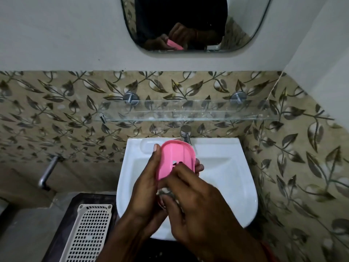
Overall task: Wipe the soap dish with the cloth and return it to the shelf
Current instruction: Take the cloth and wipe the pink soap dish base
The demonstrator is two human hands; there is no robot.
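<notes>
Wiping is the step in hand, judging by how things lie: the pink soap dish (174, 159) is held up over the white sink (222, 178) at the centre of the frame, tilted on edge with one long face turned toward the camera. The left hand (149, 184) grips it from the left, thumb along the upper left rim and fingertips showing past the dish's right edge, so this hand is clamped on the dish. The right hand (200, 201) lies across the lower end of the dish, its fingers curled round a small bunched grey-white cloth (167, 193), most of which is hidden beneath the fingers. The two hands are close together and overlap at that end. To do this well, the left hand should probably keep a firm hold by the rims, leaving the flat face free, while the right presses the cloth along the whole length, into the raised ridges and around the slot near the middle where residue tends to sit. Turning the dish would let the hidden side get the same care. Keeping it above the sink means any drips fall there. The glass shelf (185, 116), across the middle of the frame above the tap (186, 134), is where the dish goes afterwards.
</notes>
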